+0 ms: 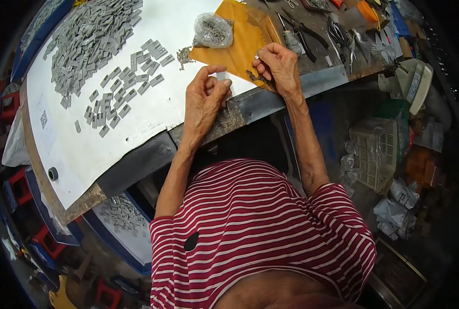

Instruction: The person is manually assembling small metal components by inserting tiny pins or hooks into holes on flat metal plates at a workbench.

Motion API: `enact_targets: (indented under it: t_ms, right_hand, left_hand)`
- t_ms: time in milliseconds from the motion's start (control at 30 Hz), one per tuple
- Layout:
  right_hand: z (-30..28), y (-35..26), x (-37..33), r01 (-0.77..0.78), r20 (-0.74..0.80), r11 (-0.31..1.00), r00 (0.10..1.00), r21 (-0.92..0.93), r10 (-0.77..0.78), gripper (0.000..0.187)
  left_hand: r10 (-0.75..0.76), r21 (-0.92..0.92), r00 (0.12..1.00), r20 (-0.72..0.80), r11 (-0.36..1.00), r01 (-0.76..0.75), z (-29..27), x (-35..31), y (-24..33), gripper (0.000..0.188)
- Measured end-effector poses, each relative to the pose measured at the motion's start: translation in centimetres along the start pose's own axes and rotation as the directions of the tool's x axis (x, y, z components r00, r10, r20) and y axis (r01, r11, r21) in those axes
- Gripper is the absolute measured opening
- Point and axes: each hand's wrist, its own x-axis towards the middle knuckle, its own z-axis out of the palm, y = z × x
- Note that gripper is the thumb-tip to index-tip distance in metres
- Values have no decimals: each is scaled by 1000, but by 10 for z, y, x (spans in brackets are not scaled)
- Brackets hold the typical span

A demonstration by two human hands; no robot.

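Piece (220, 75): pinching it in left hand (202, 97), clamping a tiny bit (256, 57) in right hand (282, 66). Looking light, stiff, perhaps slippery; probably suiting an edge grip.

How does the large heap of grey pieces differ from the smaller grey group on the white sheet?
The large heap has many more pieces than the smaller group. In the large heap the pieces are piled over one another; in the smaller group they lie mostly spread out, with gaps. The smaller group is nearer to the left hand than the large heap. Both hold similar small, oblong grey pieces on the white sheet.
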Motion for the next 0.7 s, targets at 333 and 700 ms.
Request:
enact_targets:
  t_ms: [333, 700]
  right_hand:
    - [1, -3, 0, 14, 25, 1000, 1000, 25, -15, 12]
    - [0, -19, -12, -3, 105, 999, 994, -49, 8, 15]
  left_hand:
    - [19, 75, 1000, -13, 997, -18, 14, 13, 20, 27]
    - [51, 187, 999, 9, 981, -52, 33, 41, 0, 21]
